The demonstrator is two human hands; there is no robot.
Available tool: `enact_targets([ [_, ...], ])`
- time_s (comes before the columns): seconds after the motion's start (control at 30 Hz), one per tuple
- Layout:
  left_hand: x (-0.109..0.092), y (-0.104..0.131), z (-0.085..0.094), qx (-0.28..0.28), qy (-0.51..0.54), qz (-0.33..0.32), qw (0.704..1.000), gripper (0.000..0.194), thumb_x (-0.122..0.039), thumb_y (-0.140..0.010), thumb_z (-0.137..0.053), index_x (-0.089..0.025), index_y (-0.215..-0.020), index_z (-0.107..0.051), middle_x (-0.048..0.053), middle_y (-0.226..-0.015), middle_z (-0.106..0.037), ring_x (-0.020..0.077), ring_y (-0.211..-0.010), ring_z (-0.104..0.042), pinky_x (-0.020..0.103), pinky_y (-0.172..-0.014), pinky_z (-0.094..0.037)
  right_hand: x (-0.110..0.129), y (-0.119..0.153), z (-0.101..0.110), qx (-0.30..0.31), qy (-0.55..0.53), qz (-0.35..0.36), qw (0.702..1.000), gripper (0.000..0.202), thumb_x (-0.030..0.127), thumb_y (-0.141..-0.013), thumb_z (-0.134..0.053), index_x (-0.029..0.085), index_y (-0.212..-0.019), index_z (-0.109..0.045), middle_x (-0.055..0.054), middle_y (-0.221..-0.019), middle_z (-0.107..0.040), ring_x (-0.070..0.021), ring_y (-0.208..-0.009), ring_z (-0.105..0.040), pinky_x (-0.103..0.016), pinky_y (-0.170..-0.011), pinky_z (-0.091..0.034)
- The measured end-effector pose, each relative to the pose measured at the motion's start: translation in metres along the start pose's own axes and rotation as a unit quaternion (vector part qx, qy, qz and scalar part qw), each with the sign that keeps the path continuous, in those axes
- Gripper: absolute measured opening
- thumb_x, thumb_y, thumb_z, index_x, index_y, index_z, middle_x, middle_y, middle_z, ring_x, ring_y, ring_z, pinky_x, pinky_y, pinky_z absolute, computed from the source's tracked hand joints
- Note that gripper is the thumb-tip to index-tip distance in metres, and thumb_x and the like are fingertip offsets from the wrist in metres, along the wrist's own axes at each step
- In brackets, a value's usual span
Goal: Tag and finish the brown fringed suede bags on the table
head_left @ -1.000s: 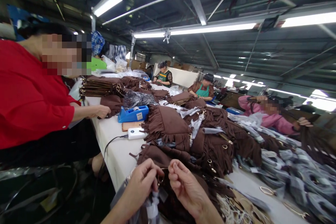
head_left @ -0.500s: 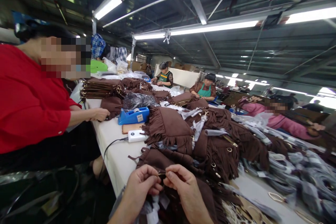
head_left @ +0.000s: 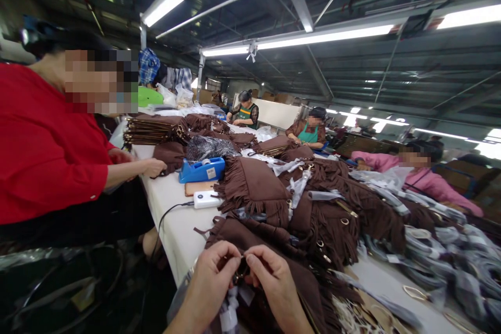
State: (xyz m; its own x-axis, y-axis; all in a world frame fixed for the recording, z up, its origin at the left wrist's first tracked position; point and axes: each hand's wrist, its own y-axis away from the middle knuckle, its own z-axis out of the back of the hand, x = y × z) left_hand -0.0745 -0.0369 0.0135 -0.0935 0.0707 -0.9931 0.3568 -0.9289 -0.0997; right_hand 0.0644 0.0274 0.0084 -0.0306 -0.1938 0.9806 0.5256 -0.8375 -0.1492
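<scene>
My left hand [head_left: 213, 276] and my right hand [head_left: 272, 279] meet at the front of the table, thumbs and forefingers pinched close together. Between the fingertips is a small dark piece with a ring-like metal glint; most of it is hidden by the fingers, and its kind cannot be made out. Under and just beyond the hands lies a brown fringed bag [head_left: 250, 232]. Plastic wrapping [head_left: 229, 318] hangs below my left hand. Another brown fringed bag [head_left: 258, 182] rests farther up the table, with metal fittings beside it.
A blue tape dispenser [head_left: 201, 169] and a white device with a cable [head_left: 207, 199] stand near the left edge of the white table [head_left: 172, 240]. Plastic-wrapped straps [head_left: 426, 250] pile up at right. A person in red [head_left: 50, 156] works at left; other people sit beyond.
My fingertips have drawn closer together, and the small piece between them has turned, showing a ring-like glint. At right, the person in pink has shifted and lowered an arm.
</scene>
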Motion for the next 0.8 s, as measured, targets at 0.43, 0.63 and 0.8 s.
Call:
enact_targets([
  [0.43,-0.018,0.007,-0.003,0.013,-0.132,-0.054,0.990,0.015,-0.023,-0.080,-0.046,-0.020,-0.067,-0.052,-0.001,-0.067,-0.056,0.0162,-0.067,-0.052,0.026,-0.064,-0.037,-0.011,-0.002,0.001,0.013,0.008,0.038,0.999,0.031,0.047,-0.089,-0.059,0.019,-0.079,-0.066,0.002,-0.064,-0.055,-0.0127,-0.058,-0.051,-0.021,-0.054,-0.042],
  [0.63,-0.015,0.007,-0.003,0.005,-0.131,-0.050,0.990,0.015,-0.023,-0.080,-0.047,-0.020,-0.067,-0.052,-0.002,-0.067,-0.056,0.0164,-0.067,-0.052,0.026,-0.063,-0.037,-0.009,-0.001,0.002,0.017,0.036,0.059,0.997,0.026,0.040,-0.091,-0.056,0.019,-0.077,-0.065,0.003,-0.064,-0.056,-0.0126,-0.058,-0.052,-0.021,-0.056,-0.042],
  [0.8,-0.015,0.008,-0.004,-0.006,-0.162,-0.058,0.985,0.016,-0.023,-0.082,-0.046,-0.021,-0.067,-0.052,-0.001,-0.067,-0.056,0.0176,-0.067,-0.054,0.027,-0.064,-0.036,-0.001,0.000,0.001,0.008,0.144,0.130,0.981,0.025,0.033,-0.094,-0.052,0.020,-0.075,-0.061,0.003,-0.063,-0.053,-0.0120,-0.057,-0.050,-0.021,-0.055,-0.038],
])
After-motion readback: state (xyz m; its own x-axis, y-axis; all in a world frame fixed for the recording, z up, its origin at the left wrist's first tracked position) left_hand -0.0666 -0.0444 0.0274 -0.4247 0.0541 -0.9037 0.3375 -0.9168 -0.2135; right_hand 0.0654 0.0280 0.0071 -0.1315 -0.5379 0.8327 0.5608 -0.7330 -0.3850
